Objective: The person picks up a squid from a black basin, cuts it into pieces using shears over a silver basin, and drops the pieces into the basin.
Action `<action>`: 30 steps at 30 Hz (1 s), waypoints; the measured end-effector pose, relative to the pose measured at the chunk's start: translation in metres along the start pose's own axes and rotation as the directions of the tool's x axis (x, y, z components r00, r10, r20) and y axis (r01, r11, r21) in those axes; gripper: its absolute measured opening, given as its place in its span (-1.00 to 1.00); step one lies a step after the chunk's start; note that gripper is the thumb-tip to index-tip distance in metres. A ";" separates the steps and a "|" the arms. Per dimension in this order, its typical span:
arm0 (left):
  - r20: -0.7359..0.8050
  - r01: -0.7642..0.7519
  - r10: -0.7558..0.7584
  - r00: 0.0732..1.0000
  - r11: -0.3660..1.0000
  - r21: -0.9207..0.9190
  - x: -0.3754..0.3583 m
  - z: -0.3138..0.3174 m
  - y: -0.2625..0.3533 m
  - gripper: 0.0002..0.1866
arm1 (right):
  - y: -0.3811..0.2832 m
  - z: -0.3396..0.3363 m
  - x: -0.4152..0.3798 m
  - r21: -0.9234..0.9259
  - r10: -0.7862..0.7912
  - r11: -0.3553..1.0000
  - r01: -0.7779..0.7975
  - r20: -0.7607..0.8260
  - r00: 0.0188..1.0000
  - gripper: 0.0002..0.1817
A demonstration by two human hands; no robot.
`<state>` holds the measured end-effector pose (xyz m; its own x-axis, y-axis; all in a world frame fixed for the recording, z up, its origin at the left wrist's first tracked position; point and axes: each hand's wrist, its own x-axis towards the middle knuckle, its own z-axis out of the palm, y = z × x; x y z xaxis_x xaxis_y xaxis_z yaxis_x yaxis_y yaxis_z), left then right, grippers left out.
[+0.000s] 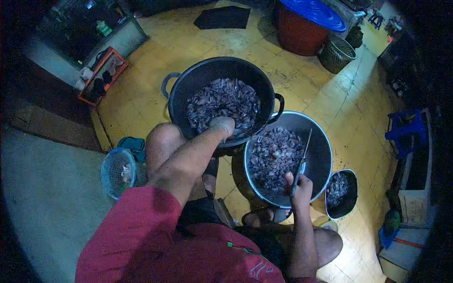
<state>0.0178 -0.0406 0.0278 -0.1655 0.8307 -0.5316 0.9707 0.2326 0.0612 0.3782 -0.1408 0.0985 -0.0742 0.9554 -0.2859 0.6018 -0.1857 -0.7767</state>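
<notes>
My left hand (222, 126), in a pale thin glove, reaches into a black two-handled pot (222, 66). Its fingertips are buried among wet, greyish-purple pieces (226, 96), whose kind I cannot make out, so their grip is hidden. In my right hand (301, 188) is a knife (306, 148), its long narrow blade pointing up and away from me. That hand is over the near right part of a metal basin (323, 141), which holds a heap of similar pieces (276, 155).
Right of the basin sits a smaller oblong container (350, 200) with more pieces. A light-blue mesh basket (104, 177) stands at my left. Farther off are a red-brown tub (297, 33) with a blue cover, a woven basket (337, 52) and a blue stool (405, 127).
</notes>
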 end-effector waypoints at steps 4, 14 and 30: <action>-0.012 -0.083 0.083 0.996 0.996 0.017 -0.004 -0.004 -0.003 -0.67 | -0.012 0.002 -0.007 0.182 0.012 0.983 -0.010 -0.005 1.000 -0.42; 0.011 -0.243 0.248 0.969 0.957 -0.156 0.002 0.004 0.000 -0.63 | -0.023 -0.002 -0.010 0.073 -0.006 0.997 0.006 0.006 1.000 -0.40; -0.233 -0.276 0.219 0.947 0.929 -0.247 -0.005 -0.017 -0.002 -0.67 | -0.020 0.000 -0.008 0.143 -0.124 0.982 0.120 0.022 0.992 -0.49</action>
<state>0.0141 -0.0367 0.0450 0.0153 0.9559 -0.2931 0.9045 0.1118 0.4116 0.3667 -0.1453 0.1159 -0.1659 0.9658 -0.1993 0.4689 -0.1005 -0.8775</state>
